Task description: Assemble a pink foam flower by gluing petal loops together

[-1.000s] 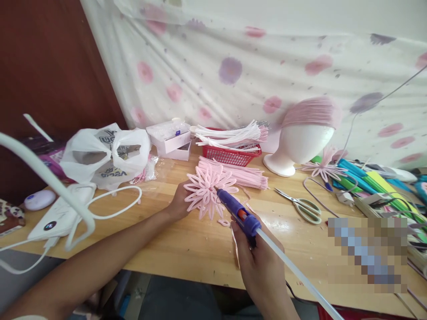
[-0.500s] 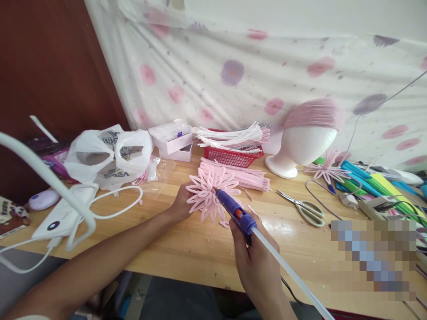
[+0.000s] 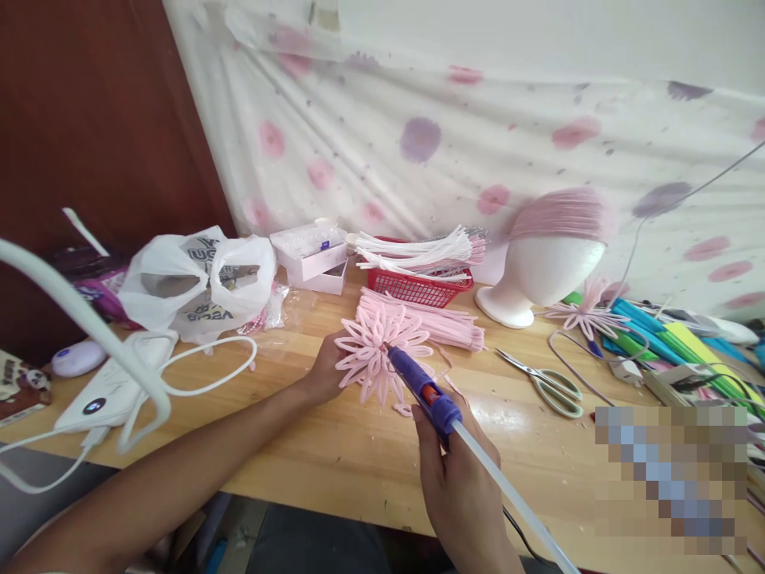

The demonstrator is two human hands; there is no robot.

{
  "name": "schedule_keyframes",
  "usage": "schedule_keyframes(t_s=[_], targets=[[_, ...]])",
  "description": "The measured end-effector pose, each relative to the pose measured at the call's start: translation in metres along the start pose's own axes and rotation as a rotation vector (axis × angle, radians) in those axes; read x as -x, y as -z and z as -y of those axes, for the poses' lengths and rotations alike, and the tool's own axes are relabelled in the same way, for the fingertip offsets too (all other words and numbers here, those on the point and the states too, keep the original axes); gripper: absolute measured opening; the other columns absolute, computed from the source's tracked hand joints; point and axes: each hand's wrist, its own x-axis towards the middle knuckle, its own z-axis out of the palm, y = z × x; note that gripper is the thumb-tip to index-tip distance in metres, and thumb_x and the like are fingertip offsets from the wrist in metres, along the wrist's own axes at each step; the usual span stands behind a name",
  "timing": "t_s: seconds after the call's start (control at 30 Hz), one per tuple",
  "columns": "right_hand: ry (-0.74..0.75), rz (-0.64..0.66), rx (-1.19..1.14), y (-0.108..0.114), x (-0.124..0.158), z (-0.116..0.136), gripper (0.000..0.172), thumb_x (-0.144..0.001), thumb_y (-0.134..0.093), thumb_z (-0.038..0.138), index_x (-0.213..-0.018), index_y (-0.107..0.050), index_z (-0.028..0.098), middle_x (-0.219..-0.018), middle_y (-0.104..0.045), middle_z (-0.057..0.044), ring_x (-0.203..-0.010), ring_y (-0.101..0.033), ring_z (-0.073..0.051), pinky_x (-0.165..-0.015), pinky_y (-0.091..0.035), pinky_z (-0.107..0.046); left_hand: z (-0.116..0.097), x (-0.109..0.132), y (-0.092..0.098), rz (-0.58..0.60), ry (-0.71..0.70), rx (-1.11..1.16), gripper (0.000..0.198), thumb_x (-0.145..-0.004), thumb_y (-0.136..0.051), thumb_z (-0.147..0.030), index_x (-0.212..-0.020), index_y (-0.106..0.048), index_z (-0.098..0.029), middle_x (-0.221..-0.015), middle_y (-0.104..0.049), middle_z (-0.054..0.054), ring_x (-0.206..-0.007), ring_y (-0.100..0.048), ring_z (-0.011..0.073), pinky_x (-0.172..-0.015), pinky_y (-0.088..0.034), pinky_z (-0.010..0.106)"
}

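Note:
My left hand (image 3: 327, 369) is behind a pink looped pipe-cleaner flower (image 3: 364, 360) and holds it up over the table; most of its fingers are hidden by the petals. In my right hand (image 3: 463, 470) is a blue glue gun (image 3: 421, 389), gripped by its handle, with a long translucent glue stick (image 3: 508, 486) coming out of its back end. The nozzle points at the flower's centre and touches it or sits very close. Behind the flower lies a bundle of pink pipe cleaners (image 3: 454, 327).
Scissors (image 3: 547, 383) lie to the right. Further back stand a red basket (image 3: 418, 288) of white stems and a foam head (image 3: 550, 259). A plastic bag (image 3: 173, 279), power bank (image 3: 119, 383) and white cable occupy the left. Another pink flower (image 3: 589, 315) lies at right.
The whole view has shifted slightly, so things appear a little lower. Both hands keep their hold, and the nozzle stays at the flower's centre.

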Motion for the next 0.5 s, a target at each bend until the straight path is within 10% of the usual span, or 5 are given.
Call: schedule_keyframes(t_s=[0.5], targets=[[0.013,-0.006,-0.01,-0.0017,0.0042,-0.002,0.019,-0.103,-0.055,0.033,-0.116,-0.061,0.021,-0.085,-0.075,-0.005,-0.062,-0.067,-0.02,-0.055,-0.049,-0.028,0.0074,0.0019,0.0023,0.02,-0.02,0.02,0.014,-0.074,-0.08,-0.026,-0.086,-0.079,-0.018,-0.092,-0.077,0.007,-0.088,-0.071,0.0239,-0.076,-0.058,0.031]])
